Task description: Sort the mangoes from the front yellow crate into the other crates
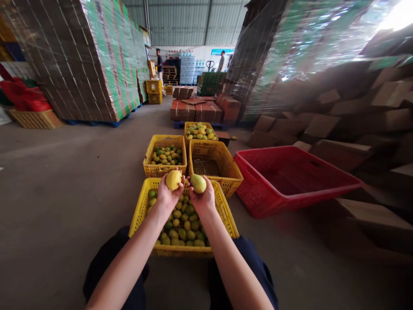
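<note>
My left hand is closed around a yellow lemon, palm turned up. In my right hand lies a greener, yellow-green lemon, with the fingers curled round it. Both hands are held side by side above a yellow plastic crate between my knees. Many green and yellow lemons fill the lower part of that crate; my forearms cover some of them.
Beyond stand a yellow crate of mixed lemons, a bare-bottomed yellow crate and a farther crate of yellower fruit. A red basket is at right, near heaped cartons. Wrapped pallet stacks flank the aisle; two people stand far back.
</note>
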A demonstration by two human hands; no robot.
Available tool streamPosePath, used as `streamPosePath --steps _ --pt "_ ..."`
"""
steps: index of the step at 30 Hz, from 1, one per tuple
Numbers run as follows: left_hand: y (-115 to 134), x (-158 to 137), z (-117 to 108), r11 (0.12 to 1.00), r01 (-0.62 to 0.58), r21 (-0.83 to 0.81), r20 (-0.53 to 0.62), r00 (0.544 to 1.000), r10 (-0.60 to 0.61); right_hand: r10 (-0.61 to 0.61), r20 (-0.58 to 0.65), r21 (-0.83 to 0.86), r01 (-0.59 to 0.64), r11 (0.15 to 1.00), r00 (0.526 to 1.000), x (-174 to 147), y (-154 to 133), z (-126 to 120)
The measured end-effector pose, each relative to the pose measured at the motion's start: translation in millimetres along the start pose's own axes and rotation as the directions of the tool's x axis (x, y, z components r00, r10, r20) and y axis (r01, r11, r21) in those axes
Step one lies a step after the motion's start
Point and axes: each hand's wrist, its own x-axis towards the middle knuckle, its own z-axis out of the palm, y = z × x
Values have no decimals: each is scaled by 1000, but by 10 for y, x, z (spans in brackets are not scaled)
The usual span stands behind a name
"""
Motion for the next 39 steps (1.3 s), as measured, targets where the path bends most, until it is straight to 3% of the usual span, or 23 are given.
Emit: streamPosePath --steps 5,10,15,19,21,22,24,26,28,31,36,39 --pt "-21 -4 24 999 53 1 -101 994 -53 55 -33 17 -54 998 998 10 46 13" --pt "-42 49 8 998 61 -3 -133 989 -61 6 -97 -2 -6 1000 995 30 73 24" --pt "-43 76 -23 1000 11 21 -40 999 -11 -95 14 -130 96 987 995 23 66 11" --pt "-28 55 1 998 -66 22 58 996 65 -290 165 -238 324 916 943 -17 66 1" --pt "-31 49 2 996 -91 16 44 995 90 -441 232 -317 496 808 867 -53 88 -2" --pt "-42 48 -3 995 -95 16 42 995 94 -529 265 -378 592 712 806 -72 108 -6" --pt "-88 48 -23 995 -91 36 70 994 88 -669 379 -510 747 426 640 -104 167 -23" --pt "-153 43 -46 992 -87 96 134 988 73 -683 536 -583 802 126 497 -122 241 -57" --pt "-209 24 -64 979 -114 169 199 977 79 -618 647 -602 797 -55 446 -127 310 -104" --pt "-228 -20 -84 953 -150 263 237 968 87 -536 744 -575 792 -205 400 -138 374 -164" --pt "-185 -10 -155 916 -208 342 200 969 145 -382 906 -346 837 -424 181 -192 416 -197" --pt "-170 86 -183 836 -340 431 227 937 264 -291 951 -248 822 -513 105 -205 423 -221"
